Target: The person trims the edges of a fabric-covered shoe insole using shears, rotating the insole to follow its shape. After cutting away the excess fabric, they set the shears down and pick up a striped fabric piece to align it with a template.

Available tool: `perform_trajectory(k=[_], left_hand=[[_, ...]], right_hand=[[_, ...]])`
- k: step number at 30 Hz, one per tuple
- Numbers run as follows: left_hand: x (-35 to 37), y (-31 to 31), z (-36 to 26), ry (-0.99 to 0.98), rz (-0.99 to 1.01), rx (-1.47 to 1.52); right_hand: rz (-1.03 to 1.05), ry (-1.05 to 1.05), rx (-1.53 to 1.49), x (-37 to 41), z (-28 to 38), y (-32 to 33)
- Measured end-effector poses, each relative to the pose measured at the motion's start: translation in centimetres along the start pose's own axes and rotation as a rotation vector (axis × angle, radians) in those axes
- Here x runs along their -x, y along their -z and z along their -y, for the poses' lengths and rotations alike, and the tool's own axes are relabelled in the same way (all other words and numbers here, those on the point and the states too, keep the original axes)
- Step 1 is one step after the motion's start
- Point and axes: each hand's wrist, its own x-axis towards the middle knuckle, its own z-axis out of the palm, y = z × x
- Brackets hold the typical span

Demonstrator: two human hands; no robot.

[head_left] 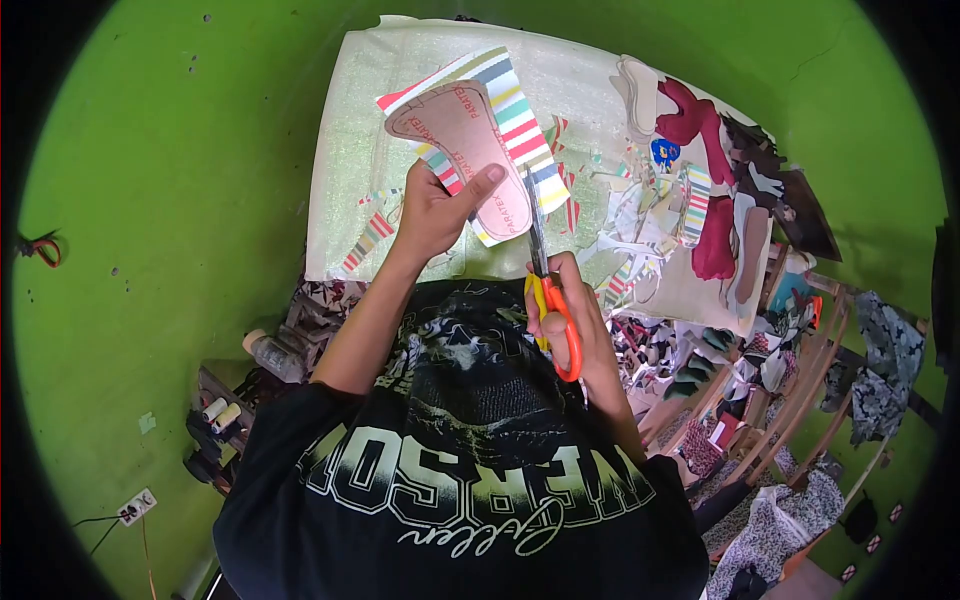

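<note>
My left hand (432,215) grips a pink insole-shaped piece (462,128) printed "PARATEX", thumb on top near its lower end. Under it lies striped fabric (525,130) in red, yellow, teal and white, which sticks out past the piece on both sides. A dark line runs just inside the piece's edge. My right hand (590,325) is wrapped around scissors (572,350) with orange and yellow handles. Their blades point up along the right edge of the pink piece, overlapping the striped fabric. The fingers of my left hand behind the fabric are hidden.
The pale-covered table (370,70) holds striped offcuts (370,240) on the left. Fabric scraps (640,210), a blue round item (664,152), maroon pieces (713,240) and pale sole shapes (638,95) lie on the right. A wooden rack (790,420) with cloth stands lower right.
</note>
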Motion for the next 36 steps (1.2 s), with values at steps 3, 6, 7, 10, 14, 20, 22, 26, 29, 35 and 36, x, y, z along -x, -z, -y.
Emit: perform_trajectory(k=[3,6,7,10,14,20,22,26,29,35,36], left_hand=[[-0.2,0.3,0.0,0.003,0.001,0.009],[-0.3,0.4,0.4,0.008,-0.001,0.036],[-0.3,0.4,0.4,0.005,-0.004,0.053],[-0.1,0.5,0.0,0.036,0.036,0.018],[0.0,0.2,-0.2,0.040,0.044,-0.008],[-0.1,0.1,-0.3,0.052,0.023,0.085],[0.0,0.1,-0.4,0.091,0.032,0.117],[0.4,-0.1,0.0,0.121,0.100,0.070],[0.4,-0.2,0.1,0.120,0.106,0.119],[0.6,-0.3,-0.3,0.214,0.077,0.252],[0.7,-0.3,0.1,0.229,0.103,0.239]], right_hand=[[-0.007,-0.001,0.016,0.1,0.3,-0.1],[-0.004,-0.007,0.017,0.4,0.5,0.0],[0.001,0.006,0.024,0.4,0.6,0.0],[-0.024,0.026,0.036,0.4,1.0,-0.1],[-0.015,0.017,0.067,0.2,1.3,0.2],[0.025,0.065,0.085,0.5,1.0,0.3],[0.016,0.005,0.030,0.6,1.3,-0.1],[-0.003,0.104,-0.011,0.2,0.0,-0.4],[0.000,0.088,0.005,0.3,0.4,-0.2],[0.024,0.043,-0.006,0.3,1.0,-0.2],[0.000,0.063,0.011,0.2,0.8,-0.4]])
